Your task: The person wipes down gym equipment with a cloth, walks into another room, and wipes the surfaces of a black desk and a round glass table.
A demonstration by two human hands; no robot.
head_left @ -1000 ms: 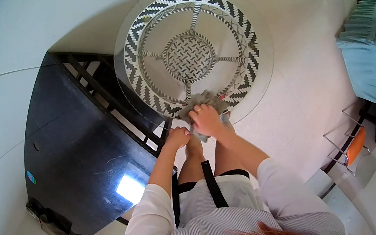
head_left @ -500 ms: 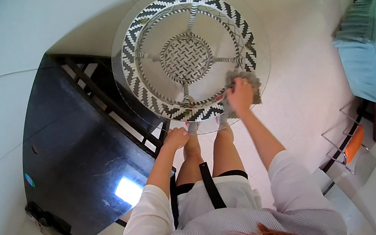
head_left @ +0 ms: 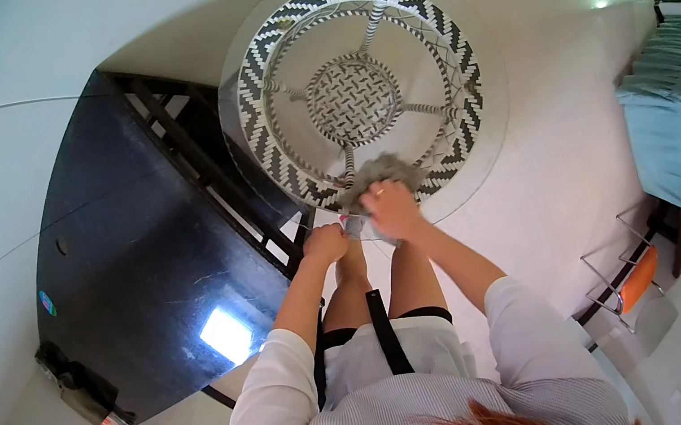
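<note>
In front of me stands a round table with a clear glass top (head_left: 495,99) over a black-and-white woven frame (head_left: 259,136). A smaller woven disc (head_left: 355,101) shows lower down through the glass. My right hand (head_left: 394,207) presses a fluffy grey cloth (head_left: 388,169) onto the near part of the glass, fingers closed over it. At the near left edge, my left hand (head_left: 326,242) is curled round the rim of the glass. Some of its fingers are hidden from above.
A dark glossy table (head_left: 118,242) with a slatted side stands close on my left. To the right are a light-blue covered piece of furniture (head_left: 676,126) and a chair with an orange seat (head_left: 639,278). A dark bundle (head_left: 86,394) lies at the dark table's near-left corner.
My right hand has slid the grey cloth leftward along the near rim of the glass, closer to my left hand. The left hand keeps its place at the edge. The view has shifted slightly.
</note>
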